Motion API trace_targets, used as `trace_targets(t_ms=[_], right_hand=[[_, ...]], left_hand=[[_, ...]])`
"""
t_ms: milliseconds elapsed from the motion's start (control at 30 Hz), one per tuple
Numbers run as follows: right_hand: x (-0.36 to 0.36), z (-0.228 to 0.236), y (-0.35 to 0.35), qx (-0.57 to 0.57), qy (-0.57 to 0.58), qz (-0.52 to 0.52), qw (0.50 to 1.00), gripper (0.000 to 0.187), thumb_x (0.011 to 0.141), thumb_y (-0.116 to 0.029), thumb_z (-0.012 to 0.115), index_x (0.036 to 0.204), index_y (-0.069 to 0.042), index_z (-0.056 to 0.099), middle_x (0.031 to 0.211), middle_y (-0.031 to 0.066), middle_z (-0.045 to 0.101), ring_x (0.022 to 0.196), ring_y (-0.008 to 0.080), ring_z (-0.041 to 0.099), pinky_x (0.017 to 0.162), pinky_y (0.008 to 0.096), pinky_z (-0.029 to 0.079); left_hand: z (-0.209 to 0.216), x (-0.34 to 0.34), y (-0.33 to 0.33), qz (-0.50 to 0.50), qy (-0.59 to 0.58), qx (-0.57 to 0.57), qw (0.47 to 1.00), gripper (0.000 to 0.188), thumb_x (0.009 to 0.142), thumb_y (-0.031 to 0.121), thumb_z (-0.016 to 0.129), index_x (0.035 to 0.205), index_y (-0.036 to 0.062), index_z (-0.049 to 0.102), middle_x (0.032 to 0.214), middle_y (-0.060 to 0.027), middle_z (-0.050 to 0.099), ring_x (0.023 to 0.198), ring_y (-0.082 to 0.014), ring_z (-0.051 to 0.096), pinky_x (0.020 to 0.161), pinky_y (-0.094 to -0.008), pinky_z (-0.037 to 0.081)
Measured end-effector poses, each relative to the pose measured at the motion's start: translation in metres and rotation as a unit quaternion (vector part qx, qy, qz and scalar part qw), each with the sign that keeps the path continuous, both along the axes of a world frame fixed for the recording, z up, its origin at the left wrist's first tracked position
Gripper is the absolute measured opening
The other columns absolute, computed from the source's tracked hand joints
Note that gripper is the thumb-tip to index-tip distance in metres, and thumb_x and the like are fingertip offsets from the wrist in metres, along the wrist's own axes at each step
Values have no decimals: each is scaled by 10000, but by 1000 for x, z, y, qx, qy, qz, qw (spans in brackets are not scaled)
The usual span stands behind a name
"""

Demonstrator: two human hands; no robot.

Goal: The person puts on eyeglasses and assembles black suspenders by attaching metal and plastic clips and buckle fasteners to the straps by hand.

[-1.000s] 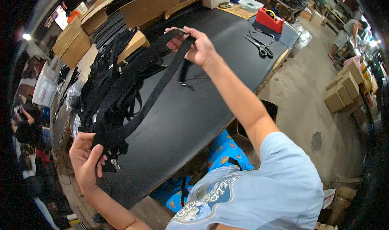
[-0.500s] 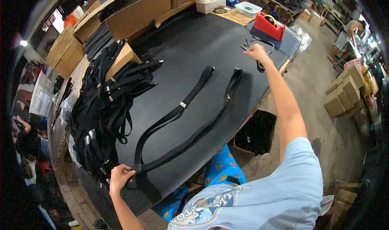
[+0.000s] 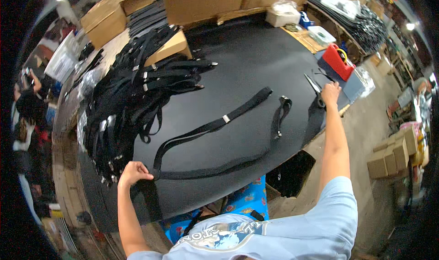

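Left hand (image 3: pixel 136 173) is pinching a strap (image 3: pixel 249 105) at its bend; right hand (image 3: pixel 331 94) is overlapping scissors (image 3: pixel 313 83), its grip unclear.

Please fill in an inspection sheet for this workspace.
Surface: dark tabletop, some sheen.
Job's things: black strap with silver slider, laid in a bend; scissors lying near the right edge.
Clutter: heap of black straps at left; red tape dispenser at far right.
Left hand: fingertips at the strap's bend; pinch unclear.
Right hand: at the scissors; grip unclear.
Cables: nothing seen.
Surroundings: cardboard boxes beyond the tabletop's right edge.
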State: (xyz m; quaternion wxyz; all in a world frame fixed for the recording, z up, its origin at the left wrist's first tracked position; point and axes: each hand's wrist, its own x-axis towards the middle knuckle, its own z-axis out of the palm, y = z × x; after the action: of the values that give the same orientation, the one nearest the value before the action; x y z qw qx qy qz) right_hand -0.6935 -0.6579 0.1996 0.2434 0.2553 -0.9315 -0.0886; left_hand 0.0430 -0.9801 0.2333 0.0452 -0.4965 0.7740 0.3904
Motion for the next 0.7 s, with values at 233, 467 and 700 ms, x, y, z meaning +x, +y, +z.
trace_targets(t_ms=[233, 467, 700], right_hand=[[83, 60, -15, -297, 73, 219, 926, 107, 807, -177, 689, 810, -73, 665, 891, 79, 646, 969, 277, 549, 835, 420, 405], [343, 108, -59, -399, -135, 474, 773, 123, 719, -80, 752, 783, -103, 649, 833, 64, 639, 908, 270, 577, 853, 404, 411], [428, 96, -45, -450, -180, 468, 739, 180, 700, -98, 772, 850, -92, 672, 909, 19, 625, 1033, 230, 540, 911, 384, 369]], left_hand=[[72, -67, 65, -31, 155, -400, 903, 318, 718, 53, 763, 1018, 15, 664, 1071, -138, 621, 984, -294, 599, 866, -380, 474], [66, -173, 152, -69, 450, -86, 886, 367, 811, -30, 684, 1171, 37, 662, 1042, -74, 625, 827, -113, 611, 757, -247, 499], [64, -177, 180, -42, 517, 28, 855, 260, 813, -85, 662, 1066, -28, 675, 934, -40, 561, 729, -76, 531, 603, -199, 445]])
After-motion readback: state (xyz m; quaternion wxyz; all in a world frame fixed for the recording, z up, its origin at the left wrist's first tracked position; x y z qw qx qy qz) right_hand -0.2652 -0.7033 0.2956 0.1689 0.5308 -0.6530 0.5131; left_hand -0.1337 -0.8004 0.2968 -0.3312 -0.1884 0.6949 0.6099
